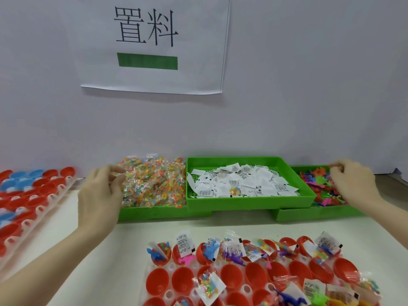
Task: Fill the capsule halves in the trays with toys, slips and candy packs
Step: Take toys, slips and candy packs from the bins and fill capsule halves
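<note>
Three green bins stand against the wall: candy packs (154, 184) on the left, white paper slips (242, 182) in the middle, small plastic toys (320, 186) on the right. My left hand (99, 195) reaches into the candy bin and its fingers pinch a clear pack at the pile's left edge. My right hand (351, 180) is over the toy bin, fingers curled on a small toy. In front lies a clear tray (154, 268) of red capsule halves (157, 281); the back row holds toys, slips and candy, several nearer halves hold nothing.
At the left, stacked clear trays (61, 191) carry red and blue capsule halves. A paper sign (152, 43) hangs on the white wall behind the bins. White table surface (92, 261) lies between the bins and the front tray.
</note>
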The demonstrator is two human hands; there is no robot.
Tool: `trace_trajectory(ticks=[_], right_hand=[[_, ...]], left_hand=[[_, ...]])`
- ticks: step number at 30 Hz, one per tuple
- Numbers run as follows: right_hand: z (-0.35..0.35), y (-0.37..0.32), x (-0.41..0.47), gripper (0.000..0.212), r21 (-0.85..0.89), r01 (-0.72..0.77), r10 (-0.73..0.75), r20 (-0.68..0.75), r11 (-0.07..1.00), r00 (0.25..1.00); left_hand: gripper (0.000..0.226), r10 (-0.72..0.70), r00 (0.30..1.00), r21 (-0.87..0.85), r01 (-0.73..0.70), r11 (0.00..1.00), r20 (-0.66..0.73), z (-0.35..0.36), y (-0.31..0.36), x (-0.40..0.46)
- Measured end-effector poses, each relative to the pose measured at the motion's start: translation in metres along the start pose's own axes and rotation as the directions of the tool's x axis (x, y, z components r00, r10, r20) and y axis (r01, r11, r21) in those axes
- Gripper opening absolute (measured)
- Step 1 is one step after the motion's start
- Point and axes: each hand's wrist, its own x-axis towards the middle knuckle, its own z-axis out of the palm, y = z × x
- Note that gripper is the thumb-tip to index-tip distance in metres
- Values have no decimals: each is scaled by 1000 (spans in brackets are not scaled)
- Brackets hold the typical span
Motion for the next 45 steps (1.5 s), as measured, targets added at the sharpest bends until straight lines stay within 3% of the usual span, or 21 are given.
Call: trace_trajectory(ticks=[4, 7, 11, 15, 18, 20, 22, 25, 30, 35, 37, 39, 42, 45], right_hand=[[1, -3, 3, 33, -109, -22, 47, 233, 994, 971], [-1, -8, 4, 29, -80, -9, 26, 219, 997, 975], [2, -36, 2, 29, 57, 99, -108, 177, 993, 978], [12, -74, -6, 26, -27, 260, -231, 377, 965, 897], [28, -89, -15, 61, -217, 379, -221, 524, 899, 823], [35, -95, -20, 67, -210, 336, -183, 528, 918, 829], [37, -97, -20, 56, -136, 254, -160, 483, 958, 861], [31, -98, -22, 23, -112, 216, -156, 391, 970, 907], [23, -96, -21, 26, -87, 186, -131, 431, 979, 893], [22, -91, -15, 10, 36, 141, -144, 377, 989, 915], [20, -89, -16, 15, 60, 163, -173, 259, 985, 950], [14, -92, -20, 15, 202, 140, -169, 133, 969, 977], [-5, -108, -32, 11, 623, -54, -63, 165, 780, 984], [-36, -123, -67, 5, 778, -216, -116, 346, 590, 931]], left_hand=[[14, -25, 998, -32, 27, 999, 57, 3, 0, -2], [16, -76, 996, -97, 81, 992, 52, 3, -1, -3], [20, -121, 992, -170, 123, 978, 19, 3, 4, -5], [18, -177, 984, -272, 165, 948, -18, 7, 16, -9], [15, -220, 975, -314, 215, 925, 19, 11, 22, -13], [15, -253, 967, -341, 250, 906, 37, 12, 26, -15], [15, -280, 958, -398, 278, 874, 54, 12, 30, -18], [15, -319, 945, -482, 313, 818, 71, 7, 35, -20], [13, -364, 919, -566, 381, 731, 149, -2, 42, -20], [12, -371, 912, -604, 398, 691, 177, -7, 47, -24], [11, -365, 910, -616, 405, 676, 198, -9, 49, -25], [10, -348, 910, -628, 410, 661, 227, -12, 55, -27], [12, -318, 891, -674, 454, 583, 325, -19, 72, -32], [19, -228, 851, -718, 522, 461, 472, -25, 100, -50]])
